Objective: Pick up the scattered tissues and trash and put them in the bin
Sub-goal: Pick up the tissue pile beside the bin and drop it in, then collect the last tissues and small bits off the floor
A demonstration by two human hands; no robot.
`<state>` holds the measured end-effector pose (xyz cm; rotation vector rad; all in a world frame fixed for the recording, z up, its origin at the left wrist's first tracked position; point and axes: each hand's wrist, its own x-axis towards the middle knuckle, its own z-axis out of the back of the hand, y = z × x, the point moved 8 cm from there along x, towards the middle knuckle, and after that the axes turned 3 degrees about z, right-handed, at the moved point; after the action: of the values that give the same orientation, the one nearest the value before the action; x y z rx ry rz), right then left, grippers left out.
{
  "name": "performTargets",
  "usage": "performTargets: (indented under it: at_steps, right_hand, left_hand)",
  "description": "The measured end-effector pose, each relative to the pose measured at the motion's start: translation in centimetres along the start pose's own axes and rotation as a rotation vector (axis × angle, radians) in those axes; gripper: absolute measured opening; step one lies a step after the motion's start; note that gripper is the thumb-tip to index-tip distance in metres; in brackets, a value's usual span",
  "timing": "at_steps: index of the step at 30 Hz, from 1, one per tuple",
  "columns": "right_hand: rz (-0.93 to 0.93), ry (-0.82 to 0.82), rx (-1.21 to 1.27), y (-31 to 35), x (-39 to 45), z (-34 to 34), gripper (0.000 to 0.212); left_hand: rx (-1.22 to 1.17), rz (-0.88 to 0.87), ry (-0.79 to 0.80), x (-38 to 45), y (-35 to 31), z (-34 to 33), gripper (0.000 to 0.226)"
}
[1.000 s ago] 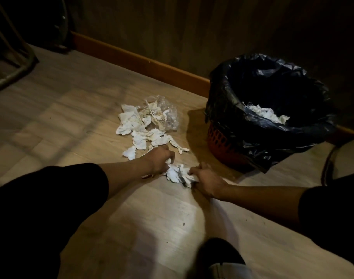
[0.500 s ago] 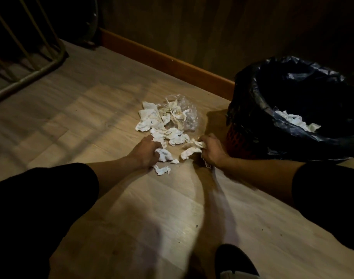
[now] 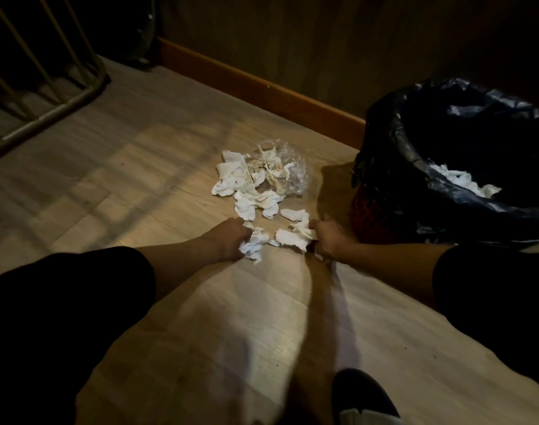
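Note:
Several crumpled white tissues (image 3: 246,197) lie in a heap on the wooden floor, with a clear plastic bag (image 3: 288,171) at the heap's far side. My left hand (image 3: 228,239) is closed around a wad of tissue (image 3: 254,245) at the near edge of the heap. My right hand (image 3: 328,239) grips another tissue piece (image 3: 292,236) just right of it. The red bin (image 3: 369,216) with a black liner (image 3: 415,167) stands at the right, close beside my right hand, and white tissues (image 3: 464,180) lie inside it.
A wooden skirting board (image 3: 262,87) runs along the dark wall behind the heap. A metal frame with bars (image 3: 62,96) stands at the far left. My dark shoe (image 3: 363,397) shows at the bottom edge. Bare floor (image 3: 108,179) lies left of the tissues.
Both hands have closed on tissues at the near edge of the heap and drawn slightly toward me. The view has shifted left, so the bin sits further right.

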<state>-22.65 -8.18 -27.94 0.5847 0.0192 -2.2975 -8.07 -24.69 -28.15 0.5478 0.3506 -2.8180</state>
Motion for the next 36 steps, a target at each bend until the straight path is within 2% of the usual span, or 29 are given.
performTargets:
  at_steps: [4, 7, 15, 19, 23, 30, 36]
  right_hand:
    - [0.007, 0.012, 0.055, 0.0, -1.9, 1.5, 0.044]
    - [0.016, -0.013, 0.092, 0.4, -3.3, 4.4, 0.036]
    - [0.094, -0.173, 0.168, 4.0, -7.1, 17.6, 0.036]
    - [0.144, -0.238, 0.222, 3.9, -10.8, 23.7, 0.022]
    - [0.147, -0.327, 0.303, 1.5, -14.3, 28.6, 0.014]
    - [0.061, -0.46, 0.578, -5.4, -16.9, 34.2, 0.029]
    - [-0.043, -0.543, 0.667, -11.5, -18.8, 36.0, 0.03]
  left_hand:
    - [-0.062, 0.046, -0.043, 0.1, -0.4, 3.0, 0.028]
    - [-0.128, 0.091, -0.135, 0.4, -1.1, 6.5, 0.025]
    - [-0.467, 0.093, -0.457, -0.5, -5.9, 18.4, 0.018]
    - [-0.6, 0.068, -0.622, -2.4, -7.1, 23.6, 0.018]
    - [-0.635, 0.066, -0.739, -4.2, -8.5, 28.7, 0.019]
    - [-0.705, -0.109, -0.791, -4.8, -16.6, 35.0, 0.02]
    - [-0.744, -0.253, -0.795, -3.2, -23.5, 36.2, 0.021]
